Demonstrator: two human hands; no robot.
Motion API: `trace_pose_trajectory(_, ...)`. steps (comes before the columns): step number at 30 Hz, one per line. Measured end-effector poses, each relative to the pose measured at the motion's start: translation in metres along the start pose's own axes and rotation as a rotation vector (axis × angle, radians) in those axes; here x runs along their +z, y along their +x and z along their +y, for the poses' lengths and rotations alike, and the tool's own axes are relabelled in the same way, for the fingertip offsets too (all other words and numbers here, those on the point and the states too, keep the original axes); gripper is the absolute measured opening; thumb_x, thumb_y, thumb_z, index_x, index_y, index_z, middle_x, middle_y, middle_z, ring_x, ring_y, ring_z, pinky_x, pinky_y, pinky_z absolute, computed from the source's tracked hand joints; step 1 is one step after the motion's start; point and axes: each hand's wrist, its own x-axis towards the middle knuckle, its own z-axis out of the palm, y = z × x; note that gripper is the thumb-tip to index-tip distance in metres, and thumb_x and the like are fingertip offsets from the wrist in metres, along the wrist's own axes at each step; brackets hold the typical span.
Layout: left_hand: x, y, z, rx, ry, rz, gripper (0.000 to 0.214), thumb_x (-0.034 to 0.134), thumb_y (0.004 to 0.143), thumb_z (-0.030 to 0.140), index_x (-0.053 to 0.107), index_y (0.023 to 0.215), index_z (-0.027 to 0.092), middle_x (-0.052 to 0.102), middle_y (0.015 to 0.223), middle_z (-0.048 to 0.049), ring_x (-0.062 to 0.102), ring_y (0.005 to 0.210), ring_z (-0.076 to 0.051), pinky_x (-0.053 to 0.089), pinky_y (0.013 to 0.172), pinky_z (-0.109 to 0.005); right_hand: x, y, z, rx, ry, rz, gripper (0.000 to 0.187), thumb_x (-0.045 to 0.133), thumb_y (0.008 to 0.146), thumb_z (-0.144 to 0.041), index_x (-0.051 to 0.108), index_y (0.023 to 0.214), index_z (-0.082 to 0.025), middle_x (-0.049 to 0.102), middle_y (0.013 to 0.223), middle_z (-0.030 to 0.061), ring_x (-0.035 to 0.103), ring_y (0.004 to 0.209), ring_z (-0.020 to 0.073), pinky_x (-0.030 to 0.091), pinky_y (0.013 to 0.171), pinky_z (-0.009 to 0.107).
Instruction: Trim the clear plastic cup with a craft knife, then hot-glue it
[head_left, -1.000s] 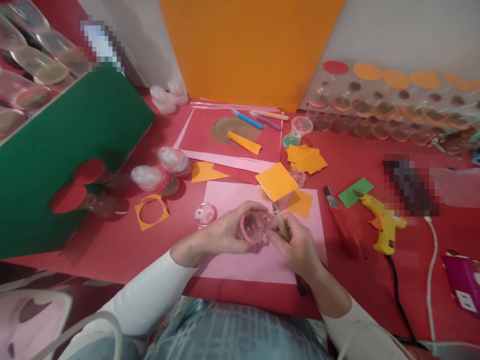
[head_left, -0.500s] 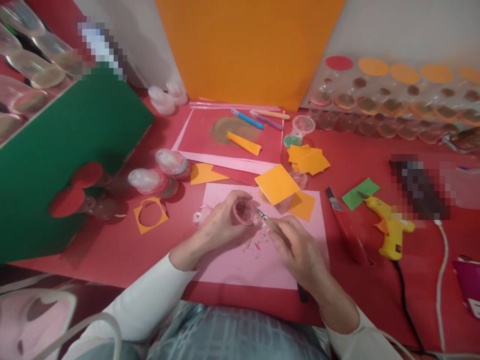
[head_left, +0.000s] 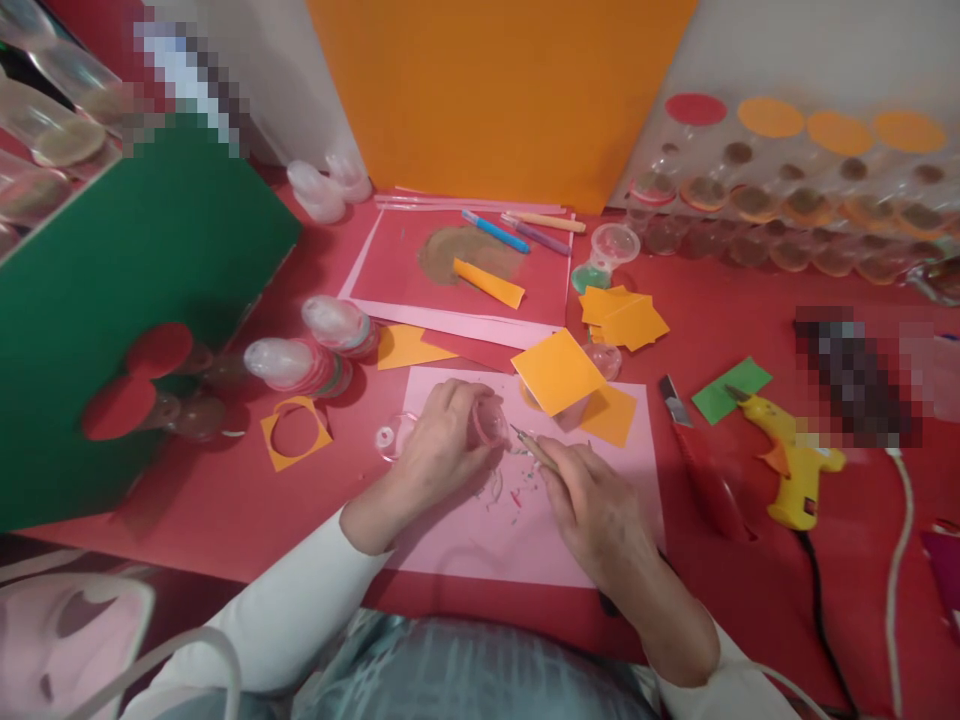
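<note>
My left hand (head_left: 442,445) is closed around a small clear plastic cup with a pink rim (head_left: 491,422), held just above a pink paper sheet (head_left: 525,520). My right hand (head_left: 600,510) grips a thin craft knife (head_left: 534,450), whose blade tip points at the cup from a short gap away. Small paper scraps (head_left: 504,488) lie on the pink sheet below the cup. A clear lid (head_left: 391,437) lies left of my left hand.
Orange paper squares (head_left: 559,370) lie beyond the hands. A red utility knife (head_left: 694,450) and a yellow glue gun (head_left: 791,455) sit at the right. Stacked clear cups (head_left: 300,362), an orange frame with a round hole (head_left: 294,432) and a green board (head_left: 135,290) are at the left.
The cup in my left hand has moved up and left, away from me. The knife tip has pulled off the cup, and scraps now lie on the pink sheet.
</note>
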Motion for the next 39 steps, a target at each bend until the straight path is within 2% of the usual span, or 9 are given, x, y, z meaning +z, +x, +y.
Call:
trace_pose_trajectory(4,0.003,-0.003,-0.001,0.011,0.110,-0.007,0.033,0.064,0.075,0.017,0.051,0.105,0.018,0.062,0.101,-0.0085,0.057,0.096,-0.026,0.047,0.083,-0.043,0.000,-0.001,-0.003,0.000,-0.064,-0.033,0.031,0.042,0.094,-0.016,0.064,0.116,-0.019,0.070,0.089,0.0074,0.068,0.080,0.0189,0.051,0.056,0.026)
trace_pose_trajectory(11,0.002,-0.004,0.000,0.046,0.112,0.000,0.026,0.061,0.080,0.023,0.049,0.103,0.017,0.061,0.100,-0.0094,0.057,0.091,-0.025,0.045,0.077,-0.039,-0.001,0.002,-0.009,-0.028,-0.135,-0.059,0.036,0.042,0.089,-0.010,0.067,0.112,-0.021,0.065,0.083,0.0066,0.064,0.068,0.0155,0.045,0.046,0.022)
trace_pose_trajectory(18,0.002,-0.004,-0.001,0.066,0.142,-0.002,0.018,0.059,0.082,0.024,0.050,0.096,0.018,0.060,0.098,-0.0092,0.056,0.088,-0.024,0.045,0.074,-0.038,0.001,0.004,-0.012,-0.018,-0.104,-0.042,0.038,0.043,0.087,-0.008,0.068,0.113,-0.018,0.064,0.083,0.0073,0.063,0.065,0.0157,0.044,0.044,0.023)
trace_pose_trajectory(26,0.000,-0.002,0.002,0.045,0.138,-0.026,0.013,0.057,0.081,0.023,0.052,0.091,0.018,0.060,0.097,-0.0098,0.056,0.089,-0.025,0.045,0.075,-0.040,0.003,0.004,-0.009,-0.030,-0.069,-0.043,0.036,0.046,0.085,-0.007,0.067,0.113,-0.016,0.062,0.083,0.0083,0.063,0.070,0.0175,0.047,0.047,0.023)
trace_pose_trajectory(39,0.000,0.000,0.004,0.030,0.180,-0.039,0.012,0.057,0.080,0.021,0.052,0.090,0.018,0.060,0.091,-0.0080,0.056,0.086,-0.026,0.045,0.072,-0.040,0.008,0.003,-0.011,-0.042,-0.117,0.008,0.036,0.043,0.089,-0.009,0.069,0.112,-0.017,0.063,0.081,0.0078,0.063,0.067,0.0166,0.047,0.048,0.023)
